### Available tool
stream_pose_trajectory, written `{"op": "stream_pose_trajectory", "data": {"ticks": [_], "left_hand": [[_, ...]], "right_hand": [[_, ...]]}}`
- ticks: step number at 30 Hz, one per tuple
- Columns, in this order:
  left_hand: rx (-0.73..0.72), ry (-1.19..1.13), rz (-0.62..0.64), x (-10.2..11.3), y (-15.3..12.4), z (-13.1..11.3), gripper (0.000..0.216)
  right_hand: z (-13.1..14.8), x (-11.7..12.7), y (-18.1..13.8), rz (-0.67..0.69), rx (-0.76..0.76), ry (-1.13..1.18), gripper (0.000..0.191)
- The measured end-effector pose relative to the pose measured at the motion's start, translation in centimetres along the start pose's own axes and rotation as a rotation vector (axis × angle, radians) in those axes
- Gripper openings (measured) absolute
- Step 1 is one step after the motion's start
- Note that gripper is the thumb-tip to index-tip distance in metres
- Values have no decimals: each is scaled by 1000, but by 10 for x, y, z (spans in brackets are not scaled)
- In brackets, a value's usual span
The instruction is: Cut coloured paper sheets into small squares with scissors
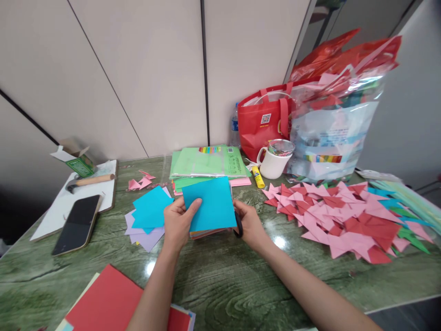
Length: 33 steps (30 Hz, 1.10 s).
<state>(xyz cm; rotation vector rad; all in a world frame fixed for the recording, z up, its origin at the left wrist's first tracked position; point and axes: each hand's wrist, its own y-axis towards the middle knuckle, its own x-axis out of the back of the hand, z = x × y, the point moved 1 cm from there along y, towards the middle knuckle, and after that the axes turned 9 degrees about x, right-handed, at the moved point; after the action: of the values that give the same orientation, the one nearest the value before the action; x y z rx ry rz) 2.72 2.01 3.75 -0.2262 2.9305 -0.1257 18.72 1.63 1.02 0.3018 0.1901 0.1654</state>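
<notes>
One left hand, one right hand, one held blue sheet, one phone, one white mug, one glue stick

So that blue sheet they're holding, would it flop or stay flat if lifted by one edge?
Probably floppy: the blue sheet looks thin, and it lies flat only because the left hand pinches it and a stack sits under it. It is likely very light, so a draught might shift it. It may also slide easily, since the table looks glossy.

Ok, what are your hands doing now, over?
Left hand pinching blue paper. Right hand at its right edge, black thing beside it. Paper stack underneath.
</notes>
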Motion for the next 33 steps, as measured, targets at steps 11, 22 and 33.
{"op": "stream_pose_trajectory", "data": {"ticks": [11, 22, 33], "left_hand": [[10, -47, -15, -2, -1, -4, 25], [6, 19, -13, 1, 1, -3, 22], [13, 14, -2, 1, 0, -5, 24]], "right_hand": [[2, 0, 1, 102, 98, 40, 36], [0, 1, 1, 110, 97, 10, 41], [1, -1, 1, 92, 73, 12, 34]]}}
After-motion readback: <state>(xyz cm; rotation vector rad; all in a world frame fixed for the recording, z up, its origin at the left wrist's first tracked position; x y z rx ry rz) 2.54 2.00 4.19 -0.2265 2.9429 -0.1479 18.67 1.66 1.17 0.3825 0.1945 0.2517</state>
